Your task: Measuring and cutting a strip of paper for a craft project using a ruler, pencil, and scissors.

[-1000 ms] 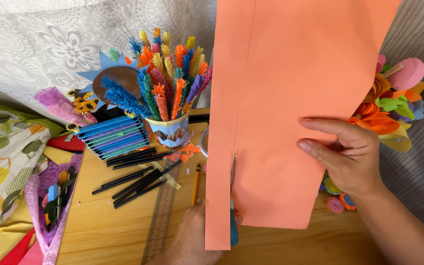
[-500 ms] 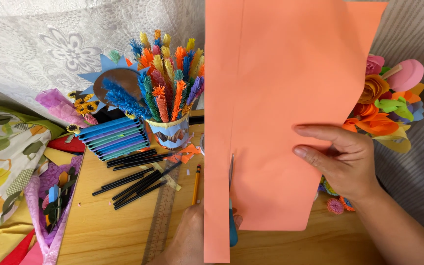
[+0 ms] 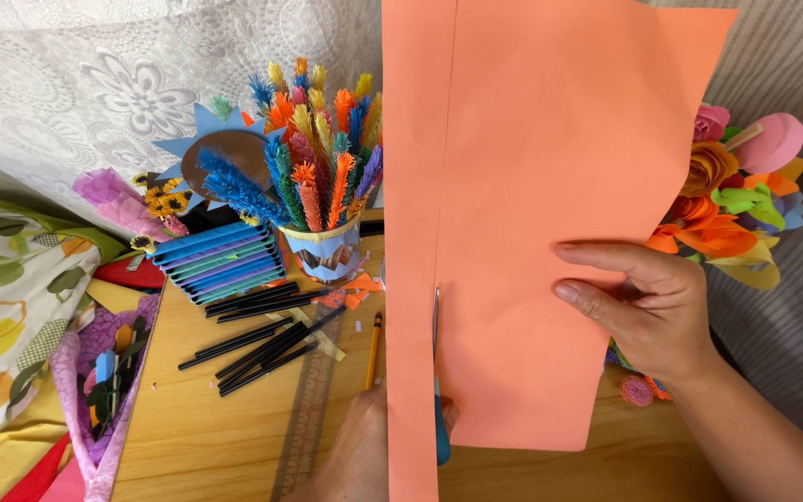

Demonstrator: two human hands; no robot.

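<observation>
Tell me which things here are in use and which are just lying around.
In use: orange paper, scissors, left hand, right hand.
Lying about: pencil, ruler, black pens, cup of paper flowers, paper blooms.

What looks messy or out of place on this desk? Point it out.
Small orange paper scraps lie scattered on the wooden table beside the patterned paper cup, and thin black pens lie loose at mixed angles.
</observation>
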